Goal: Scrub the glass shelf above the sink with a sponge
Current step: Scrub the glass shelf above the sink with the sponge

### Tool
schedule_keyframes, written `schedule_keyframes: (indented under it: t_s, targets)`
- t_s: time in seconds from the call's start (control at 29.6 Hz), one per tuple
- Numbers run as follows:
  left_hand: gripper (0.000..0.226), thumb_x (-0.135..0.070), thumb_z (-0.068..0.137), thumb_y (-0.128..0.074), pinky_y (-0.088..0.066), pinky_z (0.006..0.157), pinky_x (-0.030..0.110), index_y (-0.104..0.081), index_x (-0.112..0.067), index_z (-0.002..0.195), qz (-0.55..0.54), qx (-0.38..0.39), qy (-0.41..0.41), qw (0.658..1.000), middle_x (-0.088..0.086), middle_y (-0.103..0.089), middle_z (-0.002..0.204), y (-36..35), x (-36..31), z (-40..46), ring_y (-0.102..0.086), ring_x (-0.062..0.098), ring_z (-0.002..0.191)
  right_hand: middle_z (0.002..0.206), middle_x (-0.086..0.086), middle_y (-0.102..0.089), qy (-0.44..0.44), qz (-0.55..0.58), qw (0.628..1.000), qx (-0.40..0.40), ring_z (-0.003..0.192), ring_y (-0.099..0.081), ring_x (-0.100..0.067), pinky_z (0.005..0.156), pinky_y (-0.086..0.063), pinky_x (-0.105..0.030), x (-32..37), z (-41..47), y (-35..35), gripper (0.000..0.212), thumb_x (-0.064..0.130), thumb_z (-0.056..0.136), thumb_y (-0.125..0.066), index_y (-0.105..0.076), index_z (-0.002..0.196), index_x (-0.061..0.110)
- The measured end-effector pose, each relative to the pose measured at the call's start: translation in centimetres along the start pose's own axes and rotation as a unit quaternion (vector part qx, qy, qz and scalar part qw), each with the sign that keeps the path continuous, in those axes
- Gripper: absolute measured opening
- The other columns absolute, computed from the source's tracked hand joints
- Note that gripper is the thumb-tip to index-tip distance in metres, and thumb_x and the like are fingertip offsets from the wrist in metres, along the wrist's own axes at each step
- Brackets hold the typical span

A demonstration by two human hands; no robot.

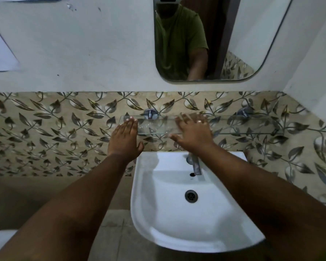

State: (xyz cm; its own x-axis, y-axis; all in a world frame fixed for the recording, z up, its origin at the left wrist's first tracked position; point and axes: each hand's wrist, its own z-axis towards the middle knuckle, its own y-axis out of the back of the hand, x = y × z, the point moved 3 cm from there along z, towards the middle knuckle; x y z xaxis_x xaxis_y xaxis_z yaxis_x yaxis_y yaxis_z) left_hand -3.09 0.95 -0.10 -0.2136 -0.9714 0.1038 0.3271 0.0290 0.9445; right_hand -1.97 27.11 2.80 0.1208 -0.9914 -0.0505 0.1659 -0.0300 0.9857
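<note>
The glass shelf (158,126) runs along the leaf-patterned tile band (55,125) on the far wall, held by two chrome brackets (150,113) and sitting above the white sink (177,213). Both bare arms reach out toward it. The left hand (125,140) lies flat, palm down, fingers together, with its fingertips (129,120) over the shelf's left end — it grasps nothing. The right hand (193,131) is spread open over the middle of the shelf, fingers fanned and slightly blurred, a ring on one finger; it too is released, with nothing visible under the palm. No sponge shows in either hand. Small bright specks, perhaps droplets, sit on the glass between the two hands.

Below the right forearm, the chrome tap (195,164) stands at the far edge of the sink, and the dark drain (191,196) lies in the basin's middle. Above the shelf, on the white wall, hangs a mirror (248,44) with rounded corners — it reflects a green short-sleeved shirt and one arm.
</note>
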Motion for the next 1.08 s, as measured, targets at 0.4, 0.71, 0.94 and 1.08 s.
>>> schedule_keyframes:
  t_s: [0.4,0.71,0.94,1.08]
  targets:
    - [0.09,-0.056,0.087,-0.054,-0.015,0.124,0.042,-0.023,-0.009,0.157,-0.004,-0.006,0.021,1.0,0.013,-0.026,0.166,-0.1,-0.4,0.1,-0.021,0.025,0.154,0.155,-0.024,-0.044,-0.215,-0.024,0.976,-0.012,0.14,-0.043,-0.044,0.112,-0.036,-0.057,-19.4,-5.3,0.4,0.124,0.094,0.075,0.011,-0.037,0.155,0.013]
    - [0.091,-0.056,0.087,-0.053,-0.013,0.124,0.04,-0.022,-0.009,0.158,-0.003,-0.01,0.017,1.0,0.013,-0.025,0.166,-0.4,-0.6,0.2,-0.02,0.024,0.154,0.156,-0.02,-0.045,-0.19,0.007,0.981,-0.046,0.145,-0.037,-0.045,0.115,-0.033,-0.057,-7.9,-3.1,-1.0,0.109,0.09,0.087,-0.005,-0.044,0.151,0.011]
    - [0.092,-0.05,0.087,-0.056,-0.005,0.121,0.037,-0.014,-0.011,0.159,-0.01,0.001,0.002,1.0,0.012,-0.019,0.168,-0.2,-1.1,0.5,-0.014,0.023,0.156,0.158,-0.021,-0.041,-0.091,0.03,0.994,-0.057,0.148,-0.033,-0.042,0.12,-0.027,-0.055,4.3,0.6,-0.1,0.106,0.084,0.088,-0.004,-0.041,0.154,0.009]
    - [0.091,-0.046,0.089,-0.051,0.0,0.122,0.036,-0.006,-0.012,0.16,-0.019,0.009,-0.002,1.0,0.01,-0.01,0.17,-0.4,-0.9,0.2,-0.006,0.021,0.157,0.163,-0.017,-0.036,-0.044,0.066,0.996,-0.048,0.152,-0.029,-0.036,0.124,-0.02,-0.05,10.2,2.2,0.2,0.108,0.082,0.086,0.0,-0.034,0.157,0.009]
